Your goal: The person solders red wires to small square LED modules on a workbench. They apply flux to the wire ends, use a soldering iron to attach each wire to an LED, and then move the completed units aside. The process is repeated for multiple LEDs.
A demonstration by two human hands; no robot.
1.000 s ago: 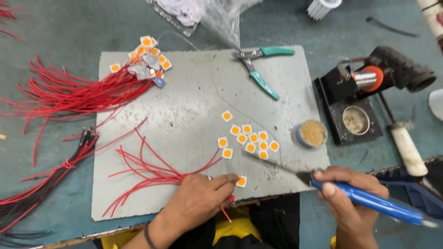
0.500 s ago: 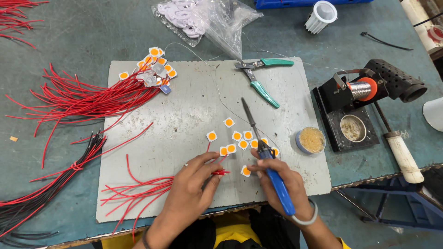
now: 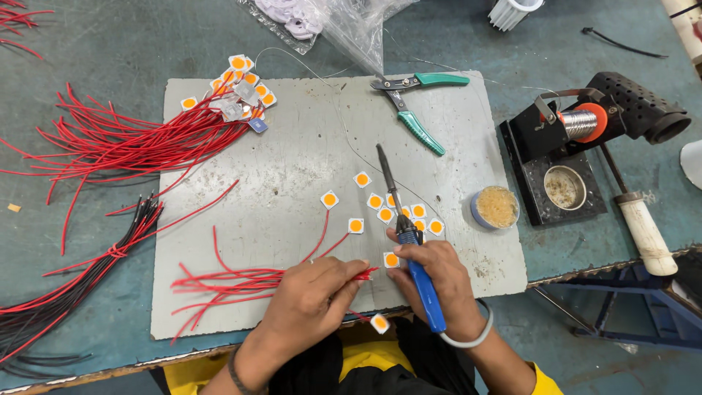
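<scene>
A worker's left hand (image 3: 311, 300) pinches a red wire (image 3: 363, 275) against a small chip (image 3: 392, 260) on the grey surface (image 3: 292, 175); the right hand (image 3: 431, 274) grips a blue soldering iron (image 3: 409, 241). Several chips (image 3: 380, 205) remain unwired. The contact point is hidden by fingers.

We count one soldering iron (image 3: 413, 252) | one pair of green-handled pliers (image 3: 417, 110) | one solder spool (image 3: 581, 123) | one round flux tin (image 3: 496, 208) | nine loose LED chips (image 3: 330, 199) mid-board | one more chip (image 3: 379, 322) at the board's near edge | two hands.
</scene>
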